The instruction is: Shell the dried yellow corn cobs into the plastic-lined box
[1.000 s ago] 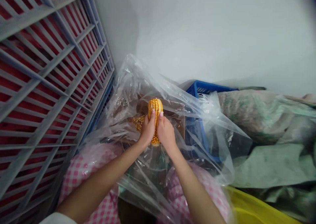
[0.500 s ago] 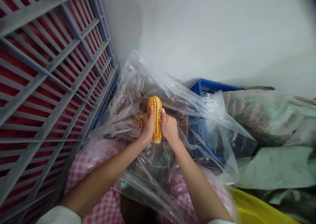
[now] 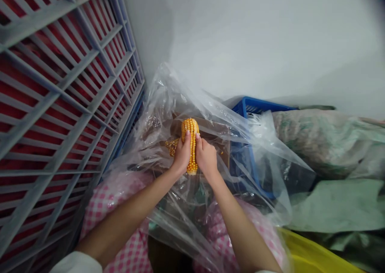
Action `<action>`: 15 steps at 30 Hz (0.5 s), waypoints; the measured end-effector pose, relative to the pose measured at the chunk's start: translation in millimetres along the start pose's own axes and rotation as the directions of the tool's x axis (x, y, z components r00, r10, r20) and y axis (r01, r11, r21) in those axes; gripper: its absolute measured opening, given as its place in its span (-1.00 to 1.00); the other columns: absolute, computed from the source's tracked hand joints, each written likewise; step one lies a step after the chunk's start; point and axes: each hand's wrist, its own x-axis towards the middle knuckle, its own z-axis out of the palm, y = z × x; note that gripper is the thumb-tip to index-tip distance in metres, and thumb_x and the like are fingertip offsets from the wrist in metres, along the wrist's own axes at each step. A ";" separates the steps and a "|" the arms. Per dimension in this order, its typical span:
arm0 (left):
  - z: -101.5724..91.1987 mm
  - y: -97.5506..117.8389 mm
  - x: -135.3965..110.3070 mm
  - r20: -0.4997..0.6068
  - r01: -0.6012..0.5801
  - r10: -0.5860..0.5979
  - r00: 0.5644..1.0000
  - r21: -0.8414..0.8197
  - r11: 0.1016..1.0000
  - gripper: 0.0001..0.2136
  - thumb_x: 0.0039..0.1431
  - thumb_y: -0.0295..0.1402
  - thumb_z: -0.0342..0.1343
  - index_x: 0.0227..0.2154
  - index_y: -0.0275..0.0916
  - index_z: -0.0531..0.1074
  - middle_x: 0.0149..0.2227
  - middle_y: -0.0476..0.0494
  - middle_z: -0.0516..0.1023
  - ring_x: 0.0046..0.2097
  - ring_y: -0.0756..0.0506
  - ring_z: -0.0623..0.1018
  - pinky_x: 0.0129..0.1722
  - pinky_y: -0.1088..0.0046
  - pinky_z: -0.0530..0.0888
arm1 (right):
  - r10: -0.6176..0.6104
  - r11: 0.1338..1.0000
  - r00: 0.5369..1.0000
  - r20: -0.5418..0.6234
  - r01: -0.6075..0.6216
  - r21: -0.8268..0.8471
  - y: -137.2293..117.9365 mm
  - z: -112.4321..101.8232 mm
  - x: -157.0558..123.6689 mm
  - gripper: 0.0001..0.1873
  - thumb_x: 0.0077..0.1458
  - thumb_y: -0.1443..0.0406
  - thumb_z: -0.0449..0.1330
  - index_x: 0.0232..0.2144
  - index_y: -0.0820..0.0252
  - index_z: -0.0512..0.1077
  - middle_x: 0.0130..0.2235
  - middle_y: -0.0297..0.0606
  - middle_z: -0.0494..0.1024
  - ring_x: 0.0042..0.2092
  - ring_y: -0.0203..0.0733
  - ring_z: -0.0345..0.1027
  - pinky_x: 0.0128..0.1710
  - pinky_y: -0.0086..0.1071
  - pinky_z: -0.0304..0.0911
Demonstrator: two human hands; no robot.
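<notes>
An ear of yellow-orange dried corn (image 3: 190,144) stands upright in front of me, with its kernels still on the cob. My left hand (image 3: 182,154) grips it from the left and my right hand (image 3: 206,157) from the right, with their thumbs pressed on the kernels. Just left of my left hand, a rough patch of loose or partly stripped kernels (image 3: 172,146) shows, and I cannot tell whether it is a second cob. Below the ear, a clear plastic bag (image 3: 168,112) lies open around my hands, with brown cardboard (image 3: 213,130) behind.
A grey-framed crate with red inside (image 3: 60,104) fills the left side, and a white wall (image 3: 255,36) rises ahead. A blue plastic crate (image 3: 255,106), green sacks (image 3: 331,144) and a yellow bin (image 3: 313,257) lie right. Pink gingham cloth (image 3: 117,209) lies below my forearms.
Both hands stay on the ear and have shifted slightly along it. The whole view has moved slightly right and up.
</notes>
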 end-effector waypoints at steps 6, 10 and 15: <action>-2.3 4.0 -1.7 -0.018 0.040 -0.041 0.999 -0.015 0.999 -0.56 0.02 0.00 -0.03 -0.26 -0.29 0.41 -0.26 -0.19 0.52 -0.22 -0.09 0.51 -0.27 0.48 0.42 | -0.094 0.995 0.995 0.017 0.093 0.032 9.6 2.3 5.4 -0.36 0.16 0.00 -0.37 -0.52 0.20 0.35 -0.46 -0.11 0.51 -0.43 -0.16 0.36 -0.46 -0.42 0.00; 0.2 12.4 -6.7 0.077 0.179 -0.169 0.983 -0.164 0.970 -0.54 0.05 -0.01 -0.06 -0.20 -0.30 0.42 -0.27 -0.21 0.54 -0.19 -0.10 0.52 -0.22 0.43 0.44 | -0.158 0.980 0.987 0.009 0.156 0.127 14.9 -3.4 7.6 -0.36 0.15 -0.03 -0.35 -0.50 0.20 0.37 -0.47 -0.16 0.50 -0.43 -0.19 0.34 -0.43 -0.43 0.04; 0.9 17.2 -3.7 0.023 0.104 -0.102 0.995 -0.141 0.985 -0.54 0.02 0.01 -0.02 -0.20 -0.28 0.41 -0.24 -0.20 0.53 -0.19 -0.10 0.51 -0.19 0.42 0.43 | -0.035 0.913 0.990 0.140 -0.026 0.408 15.2 -11.4 11.1 -0.24 0.07 -0.11 -0.43 -0.44 0.19 0.42 -0.36 -0.18 0.53 -0.38 -0.19 0.36 -0.39 -0.41 0.14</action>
